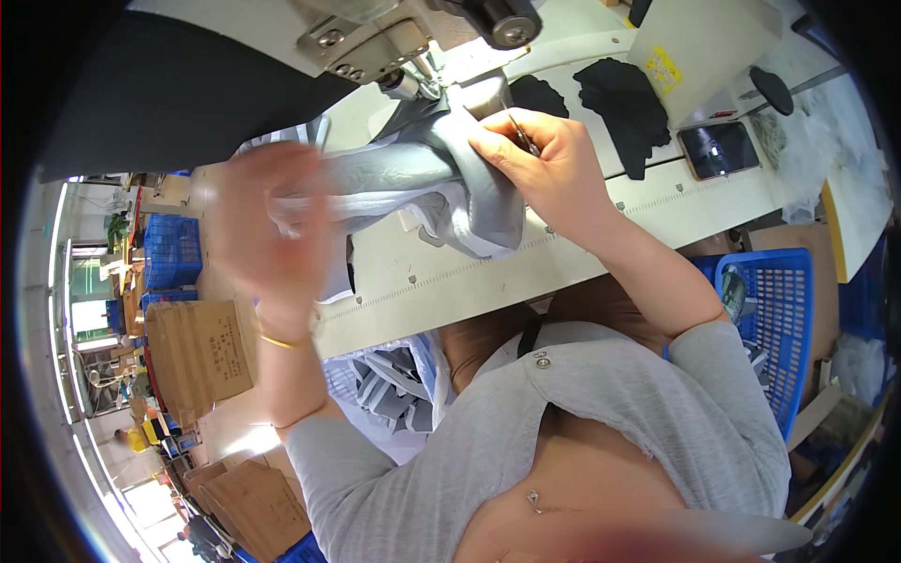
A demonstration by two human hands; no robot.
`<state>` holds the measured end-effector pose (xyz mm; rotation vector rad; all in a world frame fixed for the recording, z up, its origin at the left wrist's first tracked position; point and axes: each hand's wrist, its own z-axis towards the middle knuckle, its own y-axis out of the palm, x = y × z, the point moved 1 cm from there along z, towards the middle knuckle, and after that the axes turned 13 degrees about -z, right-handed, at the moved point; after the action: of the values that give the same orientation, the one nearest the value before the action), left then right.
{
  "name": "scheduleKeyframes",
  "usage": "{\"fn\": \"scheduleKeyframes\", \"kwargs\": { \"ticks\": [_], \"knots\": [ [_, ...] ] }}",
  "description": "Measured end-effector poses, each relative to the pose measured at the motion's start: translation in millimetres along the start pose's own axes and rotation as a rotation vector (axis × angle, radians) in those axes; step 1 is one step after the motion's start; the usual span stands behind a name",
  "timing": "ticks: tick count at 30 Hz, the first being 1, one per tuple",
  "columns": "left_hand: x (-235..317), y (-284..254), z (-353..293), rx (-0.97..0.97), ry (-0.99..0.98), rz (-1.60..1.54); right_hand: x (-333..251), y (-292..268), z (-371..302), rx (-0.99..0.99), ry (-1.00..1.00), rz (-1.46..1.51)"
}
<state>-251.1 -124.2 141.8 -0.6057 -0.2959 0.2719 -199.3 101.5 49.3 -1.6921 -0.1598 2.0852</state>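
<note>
A sewing machine head (371,47) stands at the top, its presser foot down by the edge of a grey fabric piece (394,183). This piece is folded and curved, with lighter lining showing. My right hand (554,169) pinches its right part, thumb and fingers closed, beside the needle area. A thin dark tool (523,134), its kind unclear, is tucked in the same hand. My left hand (277,225), smeared by motion, is at the left end of the grey fabric; whether its fingers grip it is hard to see.
Black fabric pieces (624,113) and a phone (721,150) lie on the white table (413,291) to the right. A blue basket (793,319) stands at my right side. Below the table edge, a white bag (436,366) holds grey pieces. Cardboard boxes (197,361) stand at left.
</note>
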Motion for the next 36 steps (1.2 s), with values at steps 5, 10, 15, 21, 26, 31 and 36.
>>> {"fn": "scheduleKeyframes", "kwargs": {
  "ticks": [5, 10, 15, 21, 26, 31, 36],
  "knots": [
    [22.0, 58.8, -3.6, -0.124, 0.24, 0.305, -8.2, 8.2, -5.0, 0.031, -0.07, 0.103],
    [20.7, 68.5, 9.4, -0.135, 0.283, 0.343, -3.6, 9.0, -0.3, 0.091, -0.122, 0.081],
    [17.5, 69.0, 13.7, -0.15, 0.331, 0.362, -4.9, 9.0, -1.8, 0.099, -0.112, 0.125],
    [8.6, 76.5, 8.1, -0.123, 0.368, 0.358, -5.7, 9.6, -5.1, 0.1, -0.104, 0.082],
    [12.4, 89.1, -2.8, 0.039, 0.146, 0.249, -4.2, 14.6, -11.7, 0.117, -0.098, 0.146],
    [20.2, 89.5, -6.8, 0.021, 0.179, 0.302, -5.8, 10.4, -8.8, 0.071, -0.068, 0.19],
    [27.2, 83.8, -8.7, -0.059, 0.136, 0.317, -8.9, 6.6, -4.5, 0.069, -0.072, 0.207]
  ]
}}
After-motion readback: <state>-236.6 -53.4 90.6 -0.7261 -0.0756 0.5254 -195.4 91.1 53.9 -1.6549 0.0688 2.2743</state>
